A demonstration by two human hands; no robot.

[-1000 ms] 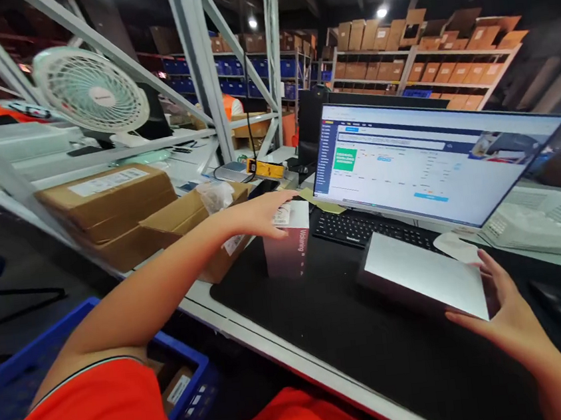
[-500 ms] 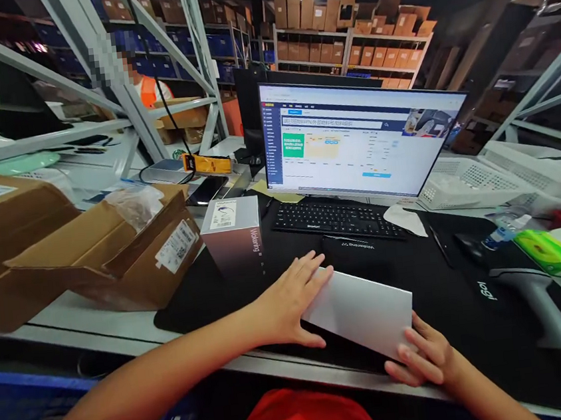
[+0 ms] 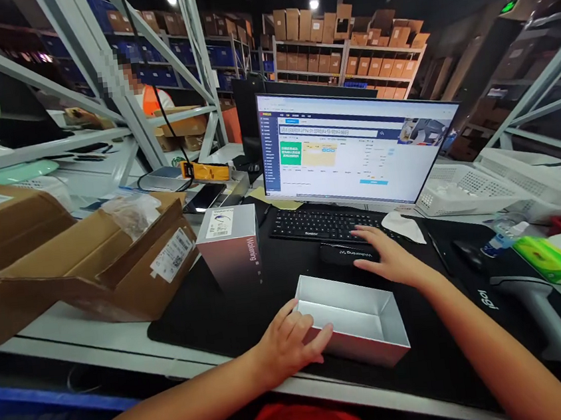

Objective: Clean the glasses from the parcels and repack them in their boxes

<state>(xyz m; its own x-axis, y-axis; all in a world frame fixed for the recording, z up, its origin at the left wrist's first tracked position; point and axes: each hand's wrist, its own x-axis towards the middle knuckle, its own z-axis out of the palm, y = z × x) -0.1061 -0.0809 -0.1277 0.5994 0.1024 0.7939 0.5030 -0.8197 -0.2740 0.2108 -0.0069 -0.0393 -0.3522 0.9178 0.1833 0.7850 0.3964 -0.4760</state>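
From my end, nearest first: L hand (image 3: 282, 345) at left end of open silver box (image 3: 362, 345) on the mat (image 3: 187, 323), fingers part curled; can't tell if it's grasping or just touching. R hand (image 3: 390, 258) behind box, fingers spread, gripping nothing, right by black slab (image 3: 334, 255) w/ logo; contact unclear. Prog, my read: silver box opened, inside bare; slab lies out on mat; upright labelled box (image 3: 230, 262) looks closed, prob unopened. Farther back: keyboard (image 3: 307, 226), then lit monitor (image 3: 331, 172).
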